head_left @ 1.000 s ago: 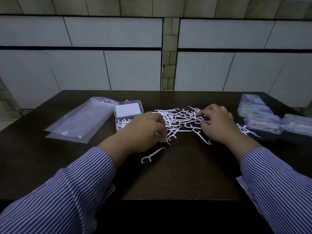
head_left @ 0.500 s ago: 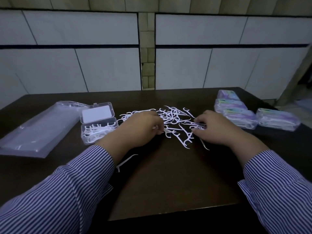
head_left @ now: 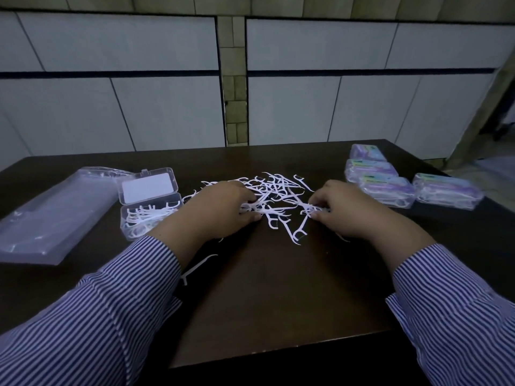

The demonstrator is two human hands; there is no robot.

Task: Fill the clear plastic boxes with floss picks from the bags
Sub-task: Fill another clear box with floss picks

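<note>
Drawn closer together, left hand (head_left: 220, 210) and right hand (head_left: 345, 210) pinching loose white plastic floss picks (head_left: 278, 190); open clear plastic box (head_left: 150, 215) part-filled, four closed clear boxes (head_left: 387, 188) done.

Looked down on a dark brown table (head_left: 273, 302), its near edge cutting across the bottom of the view and its far edge lying close under a wall (head_left: 139, 112). Found that wall faced with large pale grey tiles, crossed by a thin dark band (head_left: 111, 74) running level along it. Noted a narrow column of small greenish-tan tiles (head_left: 235, 107) splitting the wall near the middle, and a row of tan tiles (head_left: 278, 6) along the top. Caught a slanted wooden post (head_left: 485, 107) at the far right, with a dim patch of pale floor (head_left: 496, 165) beyond the table's right corner.
</note>
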